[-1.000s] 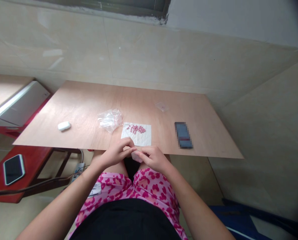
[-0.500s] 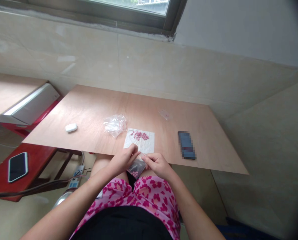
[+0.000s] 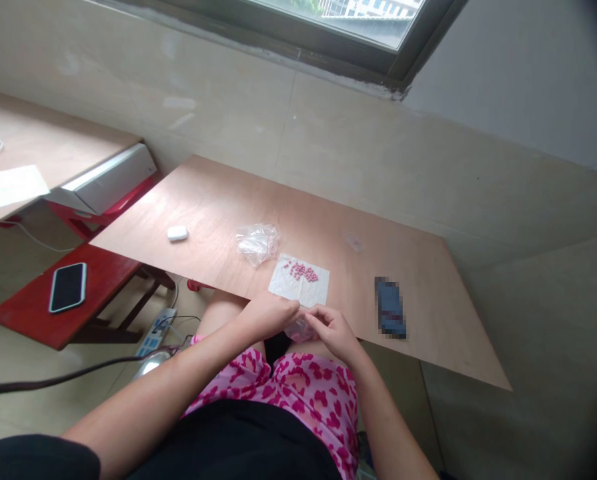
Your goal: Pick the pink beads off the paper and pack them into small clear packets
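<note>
Between my hands, over my lap at the table's front edge, hangs a small clear plastic bag (image 3: 301, 331) with something pink in it. My left hand (image 3: 277, 312) is closed at the bag's upper left rim. On the other side of the rim, the thumb and fingers of my right hand (image 3: 329, 327) pinch the bag. Just beyond them lies a white paper sheet (image 3: 291, 290), with many small pink beads (image 3: 304, 272) loosely heaped on its far half. A pile of clear plastic bags (image 3: 258, 244) lies to the left of the sheet.
On the wooden table (image 3: 218, 207) are a white case (image 3: 177, 233) at left, a small clear bag (image 3: 353, 241) at the back and a blurred dark phone-like object (image 3: 391, 308) at right. Another phone (image 3: 68, 287) lies on a red stool (image 3: 111, 267). A wall stands behind.
The head view has turned, so the table appears tilted and shifted right. My hands stay at the bag; my left hand now sits lower over its rim and the bag hangs less far below.
</note>
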`<state>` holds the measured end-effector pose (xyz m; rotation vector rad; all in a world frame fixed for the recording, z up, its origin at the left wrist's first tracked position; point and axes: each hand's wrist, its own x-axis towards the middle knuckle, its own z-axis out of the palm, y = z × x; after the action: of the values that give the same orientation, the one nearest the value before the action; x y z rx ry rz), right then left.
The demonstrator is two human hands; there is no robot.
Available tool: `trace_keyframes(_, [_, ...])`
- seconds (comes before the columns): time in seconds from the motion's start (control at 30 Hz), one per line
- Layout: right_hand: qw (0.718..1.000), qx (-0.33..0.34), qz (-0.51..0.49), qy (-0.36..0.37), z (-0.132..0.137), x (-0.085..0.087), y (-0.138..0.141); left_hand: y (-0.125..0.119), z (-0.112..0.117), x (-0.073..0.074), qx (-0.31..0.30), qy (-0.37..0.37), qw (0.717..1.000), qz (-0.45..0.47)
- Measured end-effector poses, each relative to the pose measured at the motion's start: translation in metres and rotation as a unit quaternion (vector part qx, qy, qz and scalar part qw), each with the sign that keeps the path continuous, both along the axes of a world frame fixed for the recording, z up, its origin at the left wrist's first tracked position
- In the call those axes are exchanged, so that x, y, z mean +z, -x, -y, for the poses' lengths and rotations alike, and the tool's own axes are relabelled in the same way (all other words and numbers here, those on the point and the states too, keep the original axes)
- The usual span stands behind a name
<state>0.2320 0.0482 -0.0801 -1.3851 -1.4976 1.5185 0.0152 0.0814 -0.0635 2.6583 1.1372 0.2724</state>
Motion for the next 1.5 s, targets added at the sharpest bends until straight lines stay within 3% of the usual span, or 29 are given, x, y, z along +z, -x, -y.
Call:
trace_keyframes(0.3, [0.986, -0.076, -0.141, 0.038, -0.004, -0.003, -0.003, 0.001, 0.001, 0.002, 0.001, 0.054, 0.997, 0.046])
trace_keyframes(0.43, [0.991, -0.044, -0.123, 0.039, -0.003, 0.001, -0.001, -0.003, 0.002, 0.0, -0.01, 0.047, 0.997, 0.054])
trace_keyframes(0.6, [0.999, 0.03, -0.029, 0.031, -0.001, 0.005, -0.007, -0.009, 0.004, -0.003, 0.034, 0.061, 0.997, 0.042])
trace_keyframes(0.7, [1.0, -0.023, 0.002, 0.016, -0.005, 0.007, -0.022, -0.013, 0.004, -0.004, 0.047, 0.071, 0.995, 0.06])
trace_keyframes(0.83, [0.987, -0.159, -0.019, 0.005, -0.018, 0.009, -0.052, -0.017, 0.004, -0.003, 0.039, 0.084, 0.99, 0.108])
trace_keyframes(1.0, [0.938, -0.335, -0.083, -0.036, -0.058, 0.011, -0.094, -0.019, 0.004, -0.006, 0.028, 0.104, 0.985, 0.136])
trace_keyframes(1.17, [0.91, -0.388, -0.124, -0.083, -0.139, 0.034, -0.128, -0.014, 0.0, -0.011, 0.02, 0.097, 0.984, 0.148])
trace_keyframes(1.27, [0.915, -0.392, 0.014, -0.093, -0.184, 0.045, -0.14, -0.006, -0.006, -0.012, 0.038, 0.095, 0.984, 0.143])
trace_keyframes(1.33, [0.915, -0.389, 0.066, -0.085, -0.202, 0.043, -0.144, 0.0, -0.012, -0.012, 0.056, 0.094, 0.982, 0.153])
trace_keyframes(1.5, [0.899, -0.394, 0.169, -0.088, -0.198, 0.022, -0.146, 0.014, -0.029, -0.009, 0.093, 0.07, 0.974, 0.193])
